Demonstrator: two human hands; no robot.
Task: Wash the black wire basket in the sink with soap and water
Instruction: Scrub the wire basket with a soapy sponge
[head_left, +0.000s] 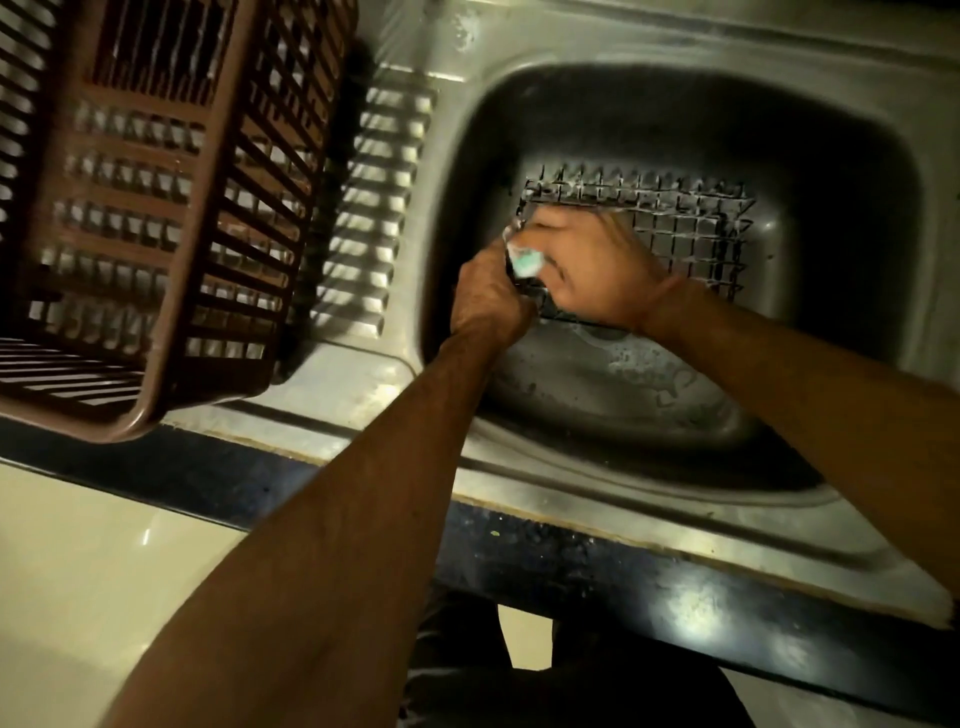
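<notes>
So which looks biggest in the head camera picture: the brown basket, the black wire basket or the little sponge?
1. Brown basket, though it sits nearest the camera, so that is unsure.
2. Black wire basket.
3. Sponge, pinched between both hands.

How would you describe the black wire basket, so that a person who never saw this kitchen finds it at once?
Start from the steel sink on the right of the counter and look down into its basin. The black wire basket lies there, under both hands. Unlike the brown plastic crate on the drainboard to the left, it is a thin metal grid, flecked with white foam.
</notes>
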